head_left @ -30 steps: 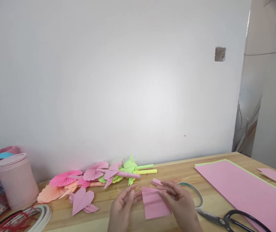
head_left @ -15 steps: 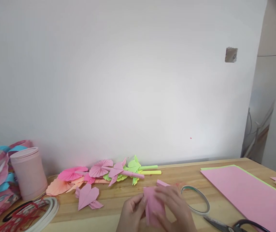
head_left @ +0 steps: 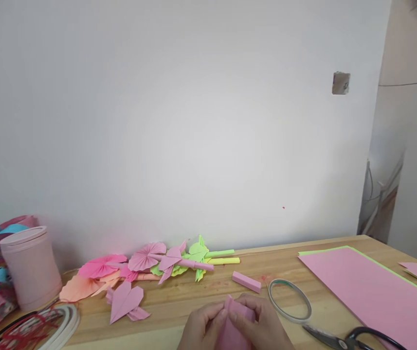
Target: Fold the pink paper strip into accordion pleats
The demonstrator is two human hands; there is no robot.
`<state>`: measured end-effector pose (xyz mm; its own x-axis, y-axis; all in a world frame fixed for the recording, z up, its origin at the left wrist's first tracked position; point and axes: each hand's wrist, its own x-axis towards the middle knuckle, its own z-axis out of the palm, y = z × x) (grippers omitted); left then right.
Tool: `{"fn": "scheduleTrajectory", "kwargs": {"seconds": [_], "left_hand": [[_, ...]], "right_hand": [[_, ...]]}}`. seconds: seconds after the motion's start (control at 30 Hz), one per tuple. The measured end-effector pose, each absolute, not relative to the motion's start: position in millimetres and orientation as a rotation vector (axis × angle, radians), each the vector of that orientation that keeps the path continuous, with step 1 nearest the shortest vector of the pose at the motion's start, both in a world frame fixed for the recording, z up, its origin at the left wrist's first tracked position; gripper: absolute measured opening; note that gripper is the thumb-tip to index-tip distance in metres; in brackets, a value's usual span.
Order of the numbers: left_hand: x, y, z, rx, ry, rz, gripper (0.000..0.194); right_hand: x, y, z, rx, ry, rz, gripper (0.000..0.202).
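Observation:
A folded piece of pink paper [head_left: 235, 330] is held between my two hands at the bottom middle of the view. My left hand [head_left: 203, 325] pinches its left edge between thumb and fingers. On the other side my right hand [head_left: 261, 323] grips it, the thumb pressing near the top and the fingers behind. The paper's lower end runs out of view. Just beyond my right hand lies a small pink folded paper strip [head_left: 246, 282], and to its right a roll of tape [head_left: 290, 300].
Black-handled scissors [head_left: 339, 341] lie at the lower right, near pink sheets [head_left: 372, 287]. Along the wall lie several paper fans and stems [head_left: 146, 257], with a pink folded heart [head_left: 126, 301] in front. A pink canister [head_left: 31, 270] and white coil [head_left: 67, 325] are at left.
My right hand's spread fingers have closed around the pink paper, and both thumbs have come together near its top. The hands sit slightly lower, uncovering the small strip. The view has shifted slightly.

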<state>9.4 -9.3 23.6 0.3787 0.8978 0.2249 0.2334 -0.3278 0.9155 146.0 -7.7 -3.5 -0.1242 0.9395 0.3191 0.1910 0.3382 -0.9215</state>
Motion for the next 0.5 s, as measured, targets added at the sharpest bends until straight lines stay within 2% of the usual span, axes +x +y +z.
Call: {"fn": "scheduleTrajectory", "kwargs": {"seconds": [0.2,0.37,0.5], "left_hand": [[11.9,-4.1,15.8,1.985,1.004,0.916,0.032],[11.2,-2.2,6.1,1.945,0.953,0.950,0.037],[11.6,-2.9,6.8,1.846,1.009,0.973,0.034]], "right_hand": [[145.4,-6.1,-3.3,-1.076,-1.499,0.897,0.025],[145.9,-8.2,1.9,-0.930,-1.492,1.014,0.027],[144.5,-9.5,4.6,-0.937,-1.490,0.994,0.025]]}}
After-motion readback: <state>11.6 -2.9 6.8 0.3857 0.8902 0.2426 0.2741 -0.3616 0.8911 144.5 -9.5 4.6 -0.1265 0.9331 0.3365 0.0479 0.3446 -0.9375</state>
